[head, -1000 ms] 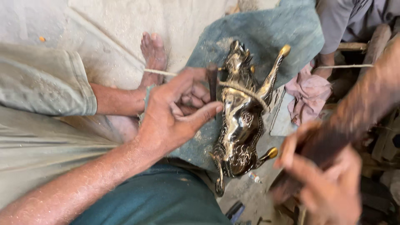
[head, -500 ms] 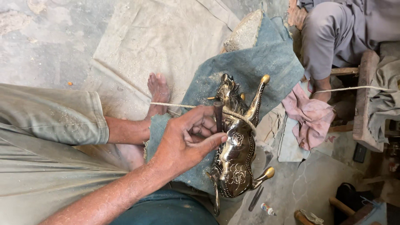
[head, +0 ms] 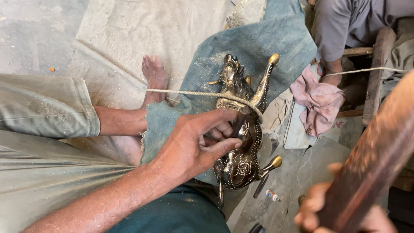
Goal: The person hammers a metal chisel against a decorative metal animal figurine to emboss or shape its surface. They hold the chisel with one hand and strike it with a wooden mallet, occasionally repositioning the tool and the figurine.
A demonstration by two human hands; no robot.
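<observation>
Fingers of left hand (head: pixel 194 144) clamp brass horse figurine (head: pixel 241 129); right hand (head: pixel 327 211) grips wooden stick (head: pixel 371 164).

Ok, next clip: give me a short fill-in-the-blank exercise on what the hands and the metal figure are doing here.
1. The left hand grips an ornate brass animal figurine that lies on a ____ cloth.
2. A taut ____ runs across the figurine, past a bare foot.
3. The blurred right hand holds a dark ____ tool.
4. A crumpled ____ rag lies right of the figurine.

Missing words: blue; cord; wooden; pink
</observation>
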